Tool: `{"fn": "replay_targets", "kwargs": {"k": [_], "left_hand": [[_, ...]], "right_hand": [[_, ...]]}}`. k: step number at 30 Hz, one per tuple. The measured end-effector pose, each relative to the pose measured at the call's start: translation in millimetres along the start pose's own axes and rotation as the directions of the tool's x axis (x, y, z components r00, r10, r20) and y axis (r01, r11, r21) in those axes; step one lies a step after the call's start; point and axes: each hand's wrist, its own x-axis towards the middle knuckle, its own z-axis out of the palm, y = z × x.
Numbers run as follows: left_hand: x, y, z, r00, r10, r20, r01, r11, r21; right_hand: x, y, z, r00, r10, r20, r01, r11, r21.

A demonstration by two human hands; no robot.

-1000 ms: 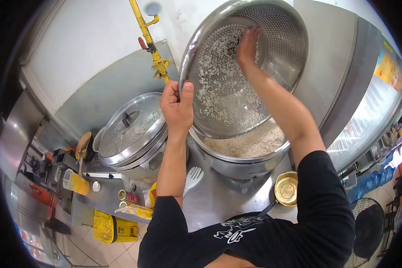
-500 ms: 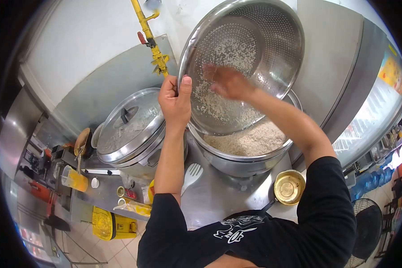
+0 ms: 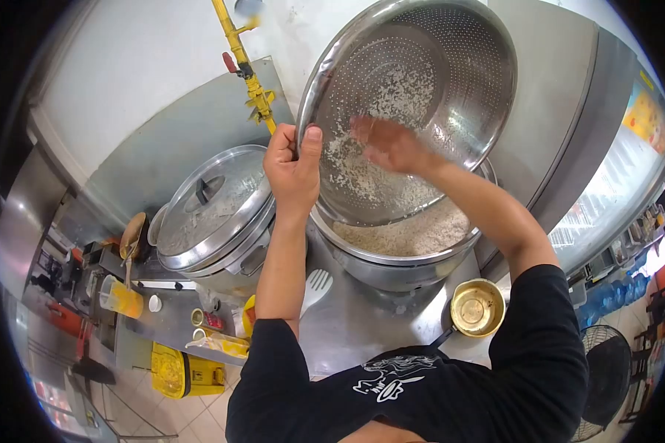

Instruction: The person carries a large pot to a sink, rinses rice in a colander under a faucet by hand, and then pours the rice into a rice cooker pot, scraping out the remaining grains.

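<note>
A large metal colander (image 3: 484, 96) is tipped toward me over a wide metal pot (image 3: 391, 275). My left hand (image 3: 294, 166) grips the colander's left rim, thumb on the inner side. Inside the colander, my right hand (image 3: 395, 148) is blurred by motion, its fingers stretched out near the perforated wall. White rice grains (image 3: 403, 92) cling to the bottom and lower side there. The pot below holds a heap of rice (image 3: 403, 238), partly hidden by the colander's lower edge.
To the left stands a lidded pot (image 3: 218, 207). A white slotted spoon (image 3: 318, 286) and a brass-coloured saucepan (image 3: 478, 306) are on the steel counter (image 3: 355, 336). A yellow gas pipe (image 3: 250, 81) runs down the wall. Below left is a yellow bin (image 3: 188, 371).
The colander has shifted slightly right and tilted a little. My right hand has moved a short way right and down inside it. My left hand keeps its grip on the rim.
</note>
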Motion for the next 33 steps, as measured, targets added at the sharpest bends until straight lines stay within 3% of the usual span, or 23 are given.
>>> {"fn": "replay_targets", "kwargs": {"k": [1,2,4,7,9,11,12,14,15,16,17,18,20,21,23,25,28,30,32,33], "left_hand": [[-1.7,1.3,-1.1,1.000,-0.008,-0.001,0.008,1.000,0.016],[-1.7,2.3,-0.9,1.000,-0.007,-0.003,0.007,1.000,0.015],[-2.5,4.1,-0.8,1.000,0.017,-0.005,-0.017,1.000,0.008],[-6.5,5.2,1.4,1.000,0.010,-0.025,-0.009,0.999,0.042],[-3.6,1.0,-1.6,0.999,0.030,-0.038,-0.027,0.998,0.057],[-2.4,-5.0,-4.8,0.998,0.042,-0.049,-0.038,0.997,0.067],[-0.1,-7.7,-6.5,0.997,0.055,-0.061,-0.053,0.998,0.035],[3.0,-6.2,-7.5,0.994,0.076,-0.083,-0.075,0.997,0.005],[0.9,-2.6,-8.7,0.996,0.066,-0.064,-0.063,0.997,0.040],[-1.4,-0.1,-9.8,0.998,0.051,-0.046,-0.047,0.996,0.078],[-2.9,1.5,-9.7,0.998,0.051,-0.049,-0.047,0.996,0.082],[-4.9,2.7,-8.3,0.998,0.057,-0.037,-0.054,0.994,0.094],[-7.9,2.2,-7.6,0.998,0.058,-0.023,-0.055,0.993,0.104],[-7.9,0.4,-7.9,0.998,0.055,-0.017,-0.053,0.995,0.087],[-5.5,-4.8,-8.1,0.998,0.055,-0.012,-0.054,0.996,0.064],[-1.7,-11.2,-9.8,0.999,0.017,-0.048,-0.018,1.000,-0.012],[-1.7,-11.5,-13.7,0.999,0.021,-0.041,-0.020,1.000,0.021],[-4.8,-7.6,-14.1,0.999,0.037,-0.029,-0.036,0.998,0.052],[-8.5,-5.9,-14.6,0.999,0.052,-0.009,-0.051,0.995,0.084],[-10.5,-5.8,-14.4,0.998,0.061,-0.005,-0.060,0.993,0.098]], "right_hand": [[5.1,9.0,-13.3,0.952,0.072,-0.299,-0.092,0.994,-0.052],[12.8,20.2,-26.5,0.811,0.114,-0.573,-0.192,0.979,-0.076],[35.3,43.7,-49.6,0.535,0.230,-0.813,-0.277,0.957,0.089],[44.6,45.2,-38.3,0.559,0.280,-0.780,-0.296,0.947,0.128],[34.6,30.4,3.1,0.778,0.220,-0.589,-0.181,0.975,0.126],[15.7,2.9,34.5,0.917,0.232,-0.325,-0.151,0.955,0.256],[11.7,-2.1,30.9,0.916,0.230,-0.328,-0.151,0.957,0.248],[8.9,-9.6,10.9,0.954,0.254,-0.158,-0.207,0.943,0.262],[17.2,-5.5,-2.6,0.956,0.246,-0.157,-0.200,0.945,0.259],[31.5,6.7,-19.2,0.843,0.322,-0.431,-0.234,0.941,0.246],[44.6,17.4,-33.1,0.649,0.366,-0.668,-0.270,0.931,0.248],[55.6,25.5,-44.3,0.649,0.368,-0.666,-0.269,0.930,0.251],[70.9,35.4,-56.0,0.530,0.338,-0.778,-0.346,0.924,0.165],[70.0,30.0,-42.6,0.528,0.342,-0.778,-0.350,0.922,0.167],[57.3,11.5,3.5,0.762,0.288,-0.580,-0.269,0.955,0.121],[31.4,-25.8,28.0,0.908,0.351,-0.229,-0.280,0.914,0.293],[22.5,-18.7,18.0,0.892,0.416,-0.177,-0.364,0.893,0.263],[33.1,21.1,-3.8,0.739,0.324,-0.590,-0.369,0.928,0.047],[38.5,45.8,-43.7,0.688,0.179,-0.703,-0.416,0.891,-0.180],[39.2,59.5,-46.8,0.686,0.184,-0.704,-0.419,0.891,-0.176]]}}
